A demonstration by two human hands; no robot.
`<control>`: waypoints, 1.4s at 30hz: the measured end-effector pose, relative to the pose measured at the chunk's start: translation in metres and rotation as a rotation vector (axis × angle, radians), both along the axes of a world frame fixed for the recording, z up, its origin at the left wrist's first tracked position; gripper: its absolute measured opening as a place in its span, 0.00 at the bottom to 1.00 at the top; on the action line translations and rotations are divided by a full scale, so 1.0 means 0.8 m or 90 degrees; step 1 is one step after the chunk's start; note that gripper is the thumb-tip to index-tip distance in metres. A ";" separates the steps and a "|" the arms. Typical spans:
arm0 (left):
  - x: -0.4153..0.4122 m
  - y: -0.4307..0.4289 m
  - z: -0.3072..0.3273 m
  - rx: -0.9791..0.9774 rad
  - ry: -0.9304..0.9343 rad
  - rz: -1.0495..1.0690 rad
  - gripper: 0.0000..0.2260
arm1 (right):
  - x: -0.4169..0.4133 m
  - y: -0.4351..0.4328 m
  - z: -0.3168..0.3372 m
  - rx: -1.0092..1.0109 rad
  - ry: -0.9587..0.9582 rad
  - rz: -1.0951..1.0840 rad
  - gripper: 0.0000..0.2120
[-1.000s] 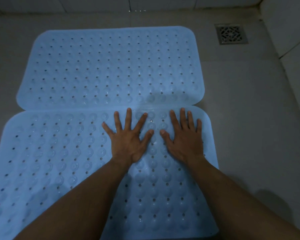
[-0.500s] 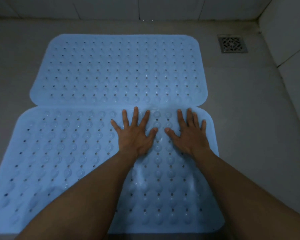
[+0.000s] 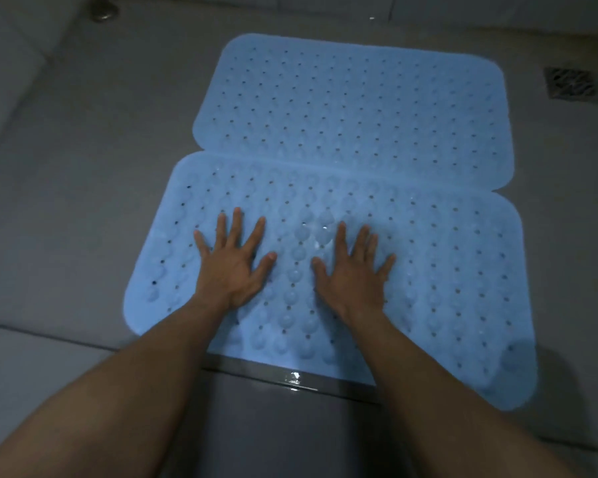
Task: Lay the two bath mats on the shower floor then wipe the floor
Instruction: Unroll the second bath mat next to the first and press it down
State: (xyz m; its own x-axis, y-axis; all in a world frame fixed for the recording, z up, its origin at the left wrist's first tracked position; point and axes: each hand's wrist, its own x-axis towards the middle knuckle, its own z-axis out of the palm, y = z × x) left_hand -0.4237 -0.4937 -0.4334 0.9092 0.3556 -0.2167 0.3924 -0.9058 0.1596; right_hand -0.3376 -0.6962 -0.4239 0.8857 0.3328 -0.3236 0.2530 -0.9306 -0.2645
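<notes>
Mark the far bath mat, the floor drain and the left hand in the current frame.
far bath mat [image 3: 353, 98], head view, middle of its perforated top surface.
floor drain [image 3: 572, 83], head view, centre of the grate.
left hand [image 3: 233, 272], head view, back of the hand.

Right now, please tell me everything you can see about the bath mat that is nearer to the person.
The nearer bath mat is light blue and looks like soft, slightly see-through rubber, with rounded corners, rows of small holes and round bumps. It lies flat on the grey floor; its far edge meets the farther mat and its near edge reaches a dark strip. The left hand and right hand press flat on it, fingers spread.
</notes>
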 end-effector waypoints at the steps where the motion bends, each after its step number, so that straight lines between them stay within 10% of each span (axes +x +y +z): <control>1: -0.016 0.015 -0.002 0.004 0.015 0.012 0.33 | -0.018 0.018 -0.002 -0.001 0.013 0.026 0.37; 42: -0.087 0.070 0.002 -0.007 0.107 0.096 0.36 | -0.105 0.071 -0.017 -0.006 -0.010 0.049 0.37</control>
State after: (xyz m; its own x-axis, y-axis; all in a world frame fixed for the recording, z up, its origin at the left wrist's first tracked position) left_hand -0.4936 -0.4379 -0.4320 0.7967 0.4817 -0.3651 0.5453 -0.8334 0.0904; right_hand -0.4214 -0.6394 -0.4376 0.8626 0.3973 -0.3131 0.3281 -0.9105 -0.2515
